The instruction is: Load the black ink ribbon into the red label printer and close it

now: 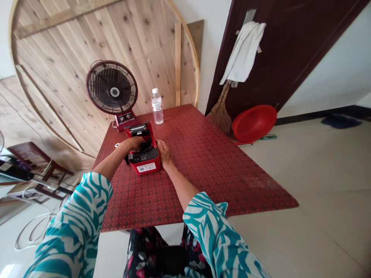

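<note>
Your left hand [133,144] is curled down over the middle of the red label printer [145,162], with the fingers bent into its open top. A dark part shows under them, but you can't tell from this view whether that hand has hold of anything or is only pressing on it.

Your right hand [164,152] lies beside the printer, loosely open, with its fingers against the printer's right side. It isn't gripping anything.

The printer sits on the red patterned tabletop [203,166], between your hands and nearer the table's far end. Its lid stands raised at the back, and a white label faces you on its front.

Just beyond it stands a black desk fan [111,87] on a red base, with a water bottle [157,106] upright to its right. The fan's base is almost touching the raised lid.

Past the table's right side, a red basin [254,122] and a straw broom [220,114] rest by a dark door [290,58], and a white towel [242,52] hangs on the door. A large round wooden board [87,50] leans behind the table.
</note>
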### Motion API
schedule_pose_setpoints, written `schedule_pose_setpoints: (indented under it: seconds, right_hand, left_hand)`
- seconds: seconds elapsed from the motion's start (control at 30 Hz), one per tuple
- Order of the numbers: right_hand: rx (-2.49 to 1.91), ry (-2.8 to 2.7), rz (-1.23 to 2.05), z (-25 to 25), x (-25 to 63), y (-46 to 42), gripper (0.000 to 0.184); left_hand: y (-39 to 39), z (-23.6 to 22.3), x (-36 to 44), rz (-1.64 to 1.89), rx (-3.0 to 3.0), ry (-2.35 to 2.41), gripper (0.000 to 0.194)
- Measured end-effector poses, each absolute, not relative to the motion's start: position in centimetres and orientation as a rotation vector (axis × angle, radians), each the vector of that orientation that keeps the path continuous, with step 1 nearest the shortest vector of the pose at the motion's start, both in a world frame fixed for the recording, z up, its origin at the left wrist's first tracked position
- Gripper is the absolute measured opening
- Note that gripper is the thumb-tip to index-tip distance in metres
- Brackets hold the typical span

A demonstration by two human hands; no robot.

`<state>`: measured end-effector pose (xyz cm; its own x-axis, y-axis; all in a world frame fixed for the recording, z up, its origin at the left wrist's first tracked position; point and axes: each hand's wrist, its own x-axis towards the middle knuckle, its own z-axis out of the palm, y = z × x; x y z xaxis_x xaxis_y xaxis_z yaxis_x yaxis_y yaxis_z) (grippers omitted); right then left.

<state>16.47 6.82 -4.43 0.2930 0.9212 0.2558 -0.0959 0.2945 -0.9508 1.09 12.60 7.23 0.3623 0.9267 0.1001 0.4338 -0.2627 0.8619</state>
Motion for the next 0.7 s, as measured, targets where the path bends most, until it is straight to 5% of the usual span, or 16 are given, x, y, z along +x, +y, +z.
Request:
schedule_pose_setpoints:
  seconds: [0.27, 0.7]
  right_hand:
    - [-1.022, -0.968, 0.902, -4.2, 16.4, 6.7, 0.04]
    - [-1.001, -0.957, 0.903, -5.4, 16.4, 7.6, 0.042]
  left_hand:
    - [9.6, 8.8, 1.1, -0.066, 2.693, 1.404, 0.038]
    - [7.3, 9.3, -0.5, 0.71, 2.605, 1.346, 0.03]
